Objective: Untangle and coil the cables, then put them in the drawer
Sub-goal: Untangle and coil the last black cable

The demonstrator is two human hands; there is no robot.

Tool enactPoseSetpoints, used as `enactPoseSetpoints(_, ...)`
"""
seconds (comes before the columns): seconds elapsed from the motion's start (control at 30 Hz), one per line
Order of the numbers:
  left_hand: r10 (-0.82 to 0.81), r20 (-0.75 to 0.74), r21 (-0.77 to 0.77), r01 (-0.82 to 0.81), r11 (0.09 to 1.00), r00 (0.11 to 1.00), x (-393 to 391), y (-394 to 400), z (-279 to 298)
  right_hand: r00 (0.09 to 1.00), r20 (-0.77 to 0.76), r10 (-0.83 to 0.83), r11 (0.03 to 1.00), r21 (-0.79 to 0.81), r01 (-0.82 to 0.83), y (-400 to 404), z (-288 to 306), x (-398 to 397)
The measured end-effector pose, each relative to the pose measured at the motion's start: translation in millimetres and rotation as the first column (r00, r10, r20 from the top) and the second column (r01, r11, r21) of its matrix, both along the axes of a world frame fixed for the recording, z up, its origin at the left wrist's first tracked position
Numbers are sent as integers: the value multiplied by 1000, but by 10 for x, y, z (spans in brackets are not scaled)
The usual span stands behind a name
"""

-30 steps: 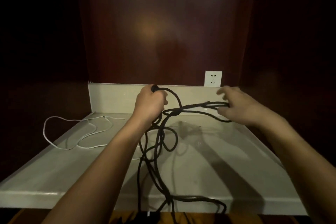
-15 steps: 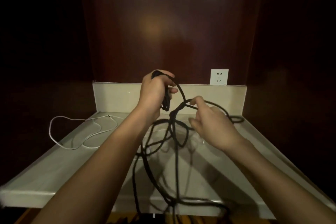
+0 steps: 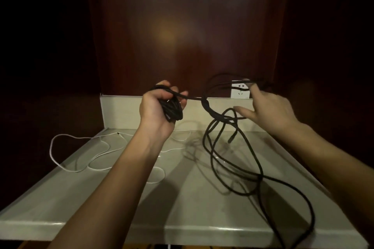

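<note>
A long black cable (image 3: 238, 170) lies tangled over the right half of the pale counter (image 3: 129, 198). My left hand (image 3: 159, 107) grips a small coiled bundle of it, raised above the counter. A taut strand runs from that bundle right to a knot (image 3: 205, 103). My right hand (image 3: 271, 109) is raised to the right of the knot, blurred, with loops of the black cable hooked over its spread fingers. One cable end (image 3: 231, 138) dangles below. A thin white cable (image 3: 81, 153) lies loose on the counter's left side.
A white wall socket (image 3: 239, 91) sits above the counter's low back rim. Dark wood panels close in the back and both sides. The black cable's lower loop hangs past the counter's front edge at the right.
My right hand has swung right and up, pulling loops of the black cable away from the left hand. The left hand now holds a thicker bundle, and the tangle has shifted right.
</note>
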State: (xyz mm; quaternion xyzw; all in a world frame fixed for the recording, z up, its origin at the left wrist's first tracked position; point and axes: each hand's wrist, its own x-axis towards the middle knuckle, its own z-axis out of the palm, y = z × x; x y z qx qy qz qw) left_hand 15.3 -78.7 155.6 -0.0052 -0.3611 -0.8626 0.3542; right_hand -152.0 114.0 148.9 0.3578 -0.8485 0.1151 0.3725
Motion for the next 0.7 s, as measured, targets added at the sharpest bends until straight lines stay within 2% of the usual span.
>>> enactPoseSetpoints(0.03, 0, -17, 15, 0, 1000, 1000, 1, 10, -26, 999, -37, -2, 1000, 3, 2, -1, 0, -53)
enactPoseSetpoints(0.07, -2, -30, 27, 3, 1000, 1000, -10, 29, -51, 1000, -12, -8, 1000, -7, 8, -18, -9, -86)
enactPoseSetpoints(0.13, -9, -37, 41, 11, 999, 999, -63, 72, -117, 975, 215, 55, 995, -88, -37, -124, -84, -94)
enactPoseSetpoints(0.23, -29, 31, 91, 26, 995, 999, -133, 90, -297, 780, 523, 342, 936, -258, -238, -366, -313, 85)
enactPoseSetpoints(0.27, -38, 57, 99, 33, 995, 998, -141, 86, -371, 717, 583, 382, 924, -262, -279, -411, -352, 175)
enactPoseSetpoints(0.3, -42, 82, 92, 34, 995, 996, -139, 84, -445, 694, 620, 366, 929, -208, -304, -442, -381, 254)
enactPoseSetpoints(0.33, -38, 105, 70, 30, 997, 994, -138, 84, -503, 718, 621, 316, 941, -110, -319, -465, -405, 332)
enactPoseSetpoints(0.37, -23, 121, 34, 19, 999, 992, -139, 85, -538, 788, 562, 252, 955, -13, -297, -485, -426, 402)
enactPoseSetpoints(0.4, 5, 131, -11, -4, 1000, 991, -143, 88, -555, 873, 434, 221, 967, 20, -255, -505, -446, 480)
enactPoseSetpoints(0.43, 40, 136, -59, -32, 998, 990, -150, 93, -555, 938, 249, 240, 970, -23, -242, -532, -479, 558)
enactPoseSetpoints(0.47, 77, 138, -104, -63, 993, 987, -160, 93, -549, 953, 78, 293, 954, -94, -286, -566, -502, 657)
enactPoseSetpoints(0.5, 106, 134, -144, -86, 986, 985, -170, 95, -540, 935, -10, 354, 922, -164, -350, -619, -525, 746)
enactPoseSetpoints(0.53, 122, 122, -178, -99, 979, 985, -176, 100, -534, 911, 13, 411, 888, -231, -397, -668, -524, 827)
enactPoseSetpoints(0.57, 120, 100, -200, -98, 975, 988, -177, 111, -526, 876, 138, 462, 862, -303, -407, -728, -519, 842)
enactPoseSetpoints(0.6, 105, 73, -205, -88, 975, 992, -171, 125, -510, 809, 326, 490, 857, -349, -379, -772, -507, 836)
enactPoseSetpoints(0.63, 79, 47, -196, -68, 978, 996, -160, 143, -490, 697, 507, 507, 858, -377, -350, -799, -511, 818)
enactPoseSetpoints(0.67, 46, 23, -187, -41, 982, 999, -143, 160, -455, 541, 626, 562, 827, -449, -340, -814, -532, 810)
enactPoseSetpoints(0.7, 7, 3, -185, -6, 983, 1000, -122, 172, -412, 371, 656, 657, 754, -568, -331, -827, -569, 803)
